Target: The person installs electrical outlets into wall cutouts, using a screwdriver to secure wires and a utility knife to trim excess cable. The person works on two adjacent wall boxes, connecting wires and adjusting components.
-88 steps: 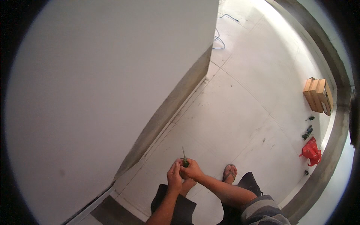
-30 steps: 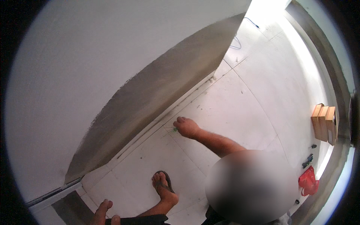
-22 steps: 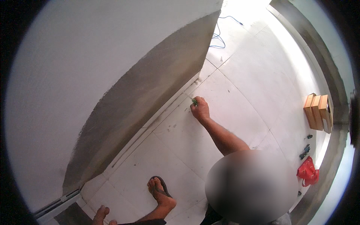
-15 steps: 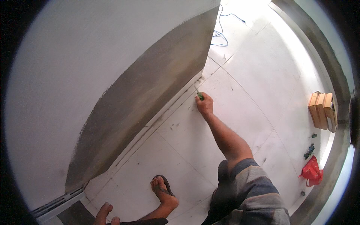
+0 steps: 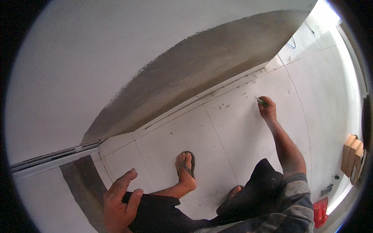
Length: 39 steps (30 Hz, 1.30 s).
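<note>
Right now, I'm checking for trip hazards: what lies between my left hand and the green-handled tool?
In the head view, your left sandaled foot and light tiled floor lie between your left hand and the green-handled tool.

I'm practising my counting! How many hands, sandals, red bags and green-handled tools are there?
Hands (left hand, right hand): 2
Sandals: 2
Red bag: 1
Green-handled tool: 1
Total: 6
</note>
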Each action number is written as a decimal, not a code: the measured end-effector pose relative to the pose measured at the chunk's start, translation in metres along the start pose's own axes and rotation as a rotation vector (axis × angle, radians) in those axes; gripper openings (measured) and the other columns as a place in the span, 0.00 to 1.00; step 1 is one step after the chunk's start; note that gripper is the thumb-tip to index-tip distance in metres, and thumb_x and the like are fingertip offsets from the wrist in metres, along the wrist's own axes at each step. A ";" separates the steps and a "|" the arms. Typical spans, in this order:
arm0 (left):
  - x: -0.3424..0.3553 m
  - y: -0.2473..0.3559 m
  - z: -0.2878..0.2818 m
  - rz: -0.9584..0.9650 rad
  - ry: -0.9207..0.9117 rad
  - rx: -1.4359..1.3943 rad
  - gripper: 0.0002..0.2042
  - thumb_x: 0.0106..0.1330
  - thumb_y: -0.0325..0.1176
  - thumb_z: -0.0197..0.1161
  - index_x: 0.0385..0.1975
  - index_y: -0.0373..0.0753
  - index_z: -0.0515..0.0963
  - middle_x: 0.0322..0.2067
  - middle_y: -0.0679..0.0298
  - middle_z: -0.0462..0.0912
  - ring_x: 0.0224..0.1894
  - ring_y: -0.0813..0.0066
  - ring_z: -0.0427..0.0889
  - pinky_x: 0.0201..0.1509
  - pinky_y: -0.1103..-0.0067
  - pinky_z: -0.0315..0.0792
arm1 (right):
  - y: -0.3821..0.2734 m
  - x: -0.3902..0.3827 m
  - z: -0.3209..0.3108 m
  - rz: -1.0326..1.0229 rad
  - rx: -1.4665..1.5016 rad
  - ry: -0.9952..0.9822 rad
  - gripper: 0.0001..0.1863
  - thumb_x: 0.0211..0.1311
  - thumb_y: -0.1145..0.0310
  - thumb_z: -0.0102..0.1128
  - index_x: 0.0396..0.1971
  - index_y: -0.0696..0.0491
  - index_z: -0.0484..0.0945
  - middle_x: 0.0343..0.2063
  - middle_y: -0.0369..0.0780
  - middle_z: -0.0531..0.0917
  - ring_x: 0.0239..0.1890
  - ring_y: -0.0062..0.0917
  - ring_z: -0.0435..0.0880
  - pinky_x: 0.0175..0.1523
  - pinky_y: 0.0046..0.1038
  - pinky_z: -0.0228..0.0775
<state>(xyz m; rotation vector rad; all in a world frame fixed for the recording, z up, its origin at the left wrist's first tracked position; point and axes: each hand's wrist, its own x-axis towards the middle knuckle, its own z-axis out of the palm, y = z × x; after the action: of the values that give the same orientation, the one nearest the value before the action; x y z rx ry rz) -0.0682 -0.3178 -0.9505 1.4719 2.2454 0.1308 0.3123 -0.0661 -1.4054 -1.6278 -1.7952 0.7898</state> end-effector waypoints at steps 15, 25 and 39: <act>-0.016 -0.004 0.004 -0.087 0.000 0.021 0.25 0.58 0.24 0.63 0.58 0.33 0.77 0.53 0.50 0.84 0.59 0.56 0.81 0.68 0.65 0.69 | -0.037 0.023 0.060 -0.057 -0.201 -0.220 0.11 0.64 0.66 0.56 0.45 0.48 0.79 0.40 0.46 0.82 0.46 0.45 0.82 0.49 0.43 0.76; -0.012 -0.007 0.000 0.033 -0.022 -0.026 0.20 0.72 0.37 0.62 0.60 0.33 0.77 0.53 0.48 0.84 0.58 0.57 0.82 0.61 0.67 0.74 | -0.064 0.019 0.065 -0.068 -0.202 -0.160 0.21 0.64 0.72 0.51 0.57 0.48 0.76 0.43 0.48 0.79 0.46 0.46 0.82 0.47 0.45 0.78; -0.016 0.005 0.002 0.033 -0.053 -0.037 0.22 0.72 0.36 0.62 0.62 0.34 0.75 0.55 0.47 0.83 0.58 0.57 0.82 0.62 0.67 0.73 | -0.069 0.007 0.087 -0.374 -0.286 -0.385 0.12 0.58 0.75 0.55 0.41 0.54 0.80 0.43 0.45 0.76 0.46 0.43 0.80 0.48 0.42 0.76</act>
<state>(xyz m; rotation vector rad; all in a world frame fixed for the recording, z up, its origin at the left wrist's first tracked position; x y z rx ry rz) -0.0580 -0.3303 -0.9454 1.4768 2.1661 0.1419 0.2011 -0.0681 -1.4101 -1.2972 -2.4913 0.7309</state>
